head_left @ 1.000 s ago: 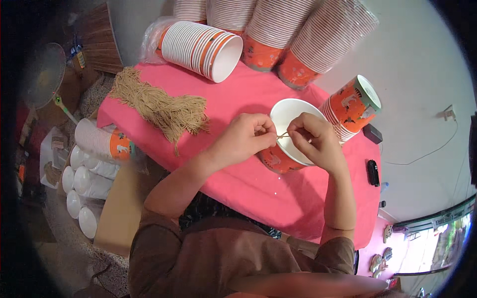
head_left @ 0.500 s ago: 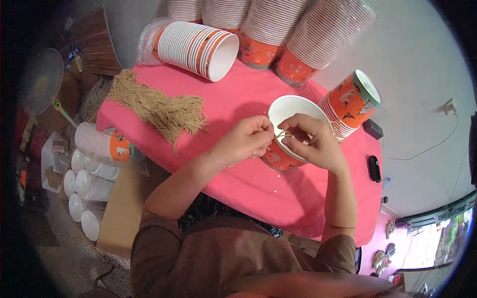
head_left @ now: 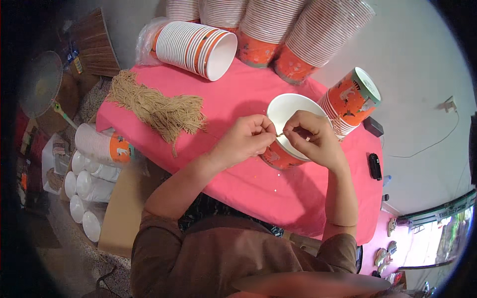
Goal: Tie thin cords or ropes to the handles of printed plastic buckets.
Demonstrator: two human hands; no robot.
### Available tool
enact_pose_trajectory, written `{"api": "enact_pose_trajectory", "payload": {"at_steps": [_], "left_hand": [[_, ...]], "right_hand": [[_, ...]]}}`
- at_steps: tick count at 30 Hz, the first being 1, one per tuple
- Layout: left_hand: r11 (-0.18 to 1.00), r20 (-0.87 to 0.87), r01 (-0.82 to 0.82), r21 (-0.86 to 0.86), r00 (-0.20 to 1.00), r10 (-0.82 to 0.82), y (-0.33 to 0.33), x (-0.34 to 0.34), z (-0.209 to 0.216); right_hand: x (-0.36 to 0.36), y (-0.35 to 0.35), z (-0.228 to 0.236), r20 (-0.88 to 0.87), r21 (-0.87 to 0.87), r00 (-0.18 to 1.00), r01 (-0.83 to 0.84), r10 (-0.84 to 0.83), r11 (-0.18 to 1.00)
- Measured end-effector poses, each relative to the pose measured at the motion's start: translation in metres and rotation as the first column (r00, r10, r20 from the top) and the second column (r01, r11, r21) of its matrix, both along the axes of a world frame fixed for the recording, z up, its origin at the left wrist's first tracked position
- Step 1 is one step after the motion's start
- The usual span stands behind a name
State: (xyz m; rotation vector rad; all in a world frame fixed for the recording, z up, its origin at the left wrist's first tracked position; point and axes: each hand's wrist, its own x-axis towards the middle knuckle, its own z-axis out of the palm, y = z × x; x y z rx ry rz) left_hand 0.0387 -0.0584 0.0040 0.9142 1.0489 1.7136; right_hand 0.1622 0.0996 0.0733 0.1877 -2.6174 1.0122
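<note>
Tan cord (head_left: 280, 134), a short thin piece, is running between the fingertips of two bare hands that are working close together, slightly apart. The left hand (head_left: 243, 138) is pinching one end between thumb and forefinger, and the right hand (head_left: 318, 137) is gripping the other end the same way, its fingers curling inward. Just beneath and beyond them, an orange tub (head_left: 281, 159) is standing upright, its white mouth facing up; the right hand is hovering over its near rim, and the cord is crossing above that edge.

To the left of the left hand and a little beyond it, a bundle of tan cords (head_left: 155, 107) is lying loosely spread on the pink cloth (head_left: 238, 186), which is stretching under both hands. Farther past the left hand, a nested stack of tubs (head_left: 195, 50) is lying on its side, its open end facing right. Wrapped stacks (head_left: 298, 64) are standing well beyond both hands. Beyond the right hand, to its right, an upturned stack (head_left: 348, 99) is showing its green-edged base, and a black box (head_left: 373, 127) is sitting beside it. Nearer, a small black object (head_left: 375, 166) is resting to the right of the right hand.
</note>
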Motion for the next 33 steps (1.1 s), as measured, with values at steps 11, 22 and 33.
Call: {"api": "enact_pose_trajectory", "payload": {"at_steps": [11, 22, 33], "left_hand": [[0.975, -0.194, -0.197, 0.099, 0.958, 0.213, 0.005, 0.007, 0.001], [0.952, -0.199, -0.253, 0.171, 0.938, 0.285, 0.005, 0.007, -0.009], [0.907, -0.184, -0.307, 0.29, 0.912, 0.367, 0.014, 0.011, -0.015]], "right_hand": [[0.002, 0.001, 0.001, -0.064, 0.005, 0.998, -0.009, 0.009, 1.0], [-0.001, 0.005, -0.002, -0.095, 0.054, 0.993, 0.08, -0.074, 0.995], [0.0, 0.004, -0.001, -0.012, 0.055, 0.995, 0.1, -0.1, 0.993]]}}
